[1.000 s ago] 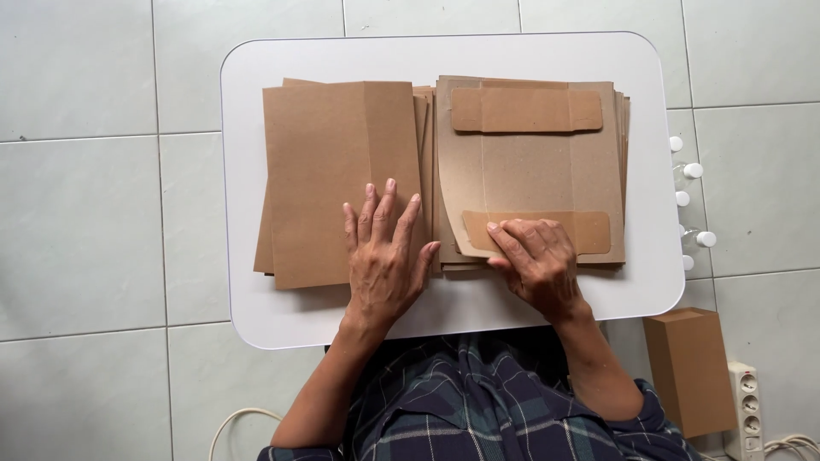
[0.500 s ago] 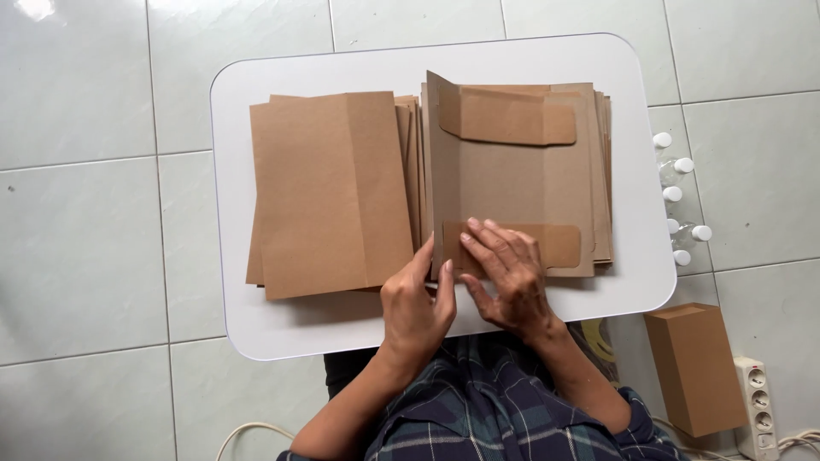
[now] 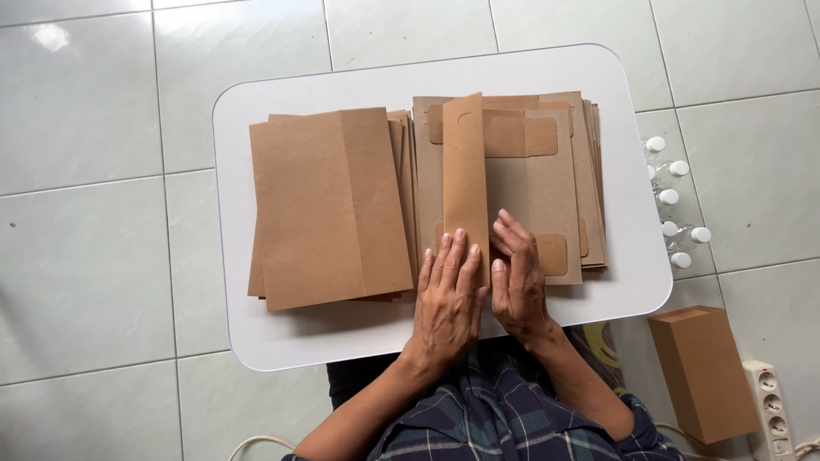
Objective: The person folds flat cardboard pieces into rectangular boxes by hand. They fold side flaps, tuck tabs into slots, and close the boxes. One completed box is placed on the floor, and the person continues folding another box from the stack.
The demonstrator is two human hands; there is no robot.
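Left hand: flat, fingers together, pressing the folded flap at its near end.
Right hand: fingers loosely curled, resting on the cardboard sheet just beside the flap; clamps nothing.
Sheet: top of the right stack, on the white bench.
Left stack: untouched.
Tip: press along the whole crease.

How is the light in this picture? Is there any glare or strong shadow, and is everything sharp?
Head view: soft, even daylight; one bright glare spot on the floor tile at top left; a faint shadow under the left cardboard stack on the white table; the left hand, the right hand and the folded cardboard sheet are sharp, with no motion blur visible.
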